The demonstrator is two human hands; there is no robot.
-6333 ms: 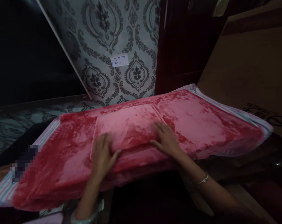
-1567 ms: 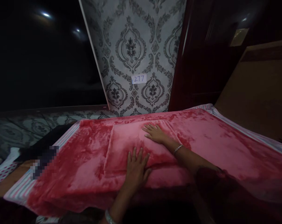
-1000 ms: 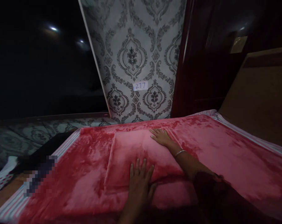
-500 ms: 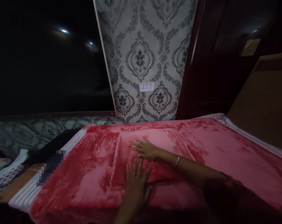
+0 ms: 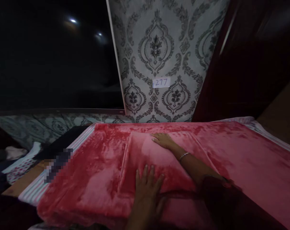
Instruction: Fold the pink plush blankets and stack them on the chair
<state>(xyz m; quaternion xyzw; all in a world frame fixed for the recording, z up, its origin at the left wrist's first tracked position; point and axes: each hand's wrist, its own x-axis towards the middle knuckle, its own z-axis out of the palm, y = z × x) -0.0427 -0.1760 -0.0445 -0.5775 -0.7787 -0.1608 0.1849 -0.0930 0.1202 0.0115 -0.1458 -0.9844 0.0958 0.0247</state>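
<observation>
A folded red plush cloth (image 5: 145, 153) lies flat on a larger red and pink plush blanket (image 5: 97, 191). My left hand (image 5: 147, 188) rests on its near left part, palm down with the fingers spread. Farther back, my right hand (image 5: 162, 140) lies flat near the folded cloth's far edge, a silver bracelet (image 5: 184, 156) on its wrist. Neither hand grips anything. The near edge of the folded cloth is partly hidden by my left hand and right forearm.
A striped cloth (image 5: 34, 191) shows under the blanket's left edge. Behind stands a patterned wall (image 5: 145, 102) with a paper label (image 5: 161, 82) reading 277. A large dark screen (image 5: 51, 64) hangs at left; a brown panel (image 5: 281, 108) stands at right.
My right hand has slid away from my left hand, toward the folded cloth's far edge. My left hand stays near the front left part. The whole view has shifted slightly.
</observation>
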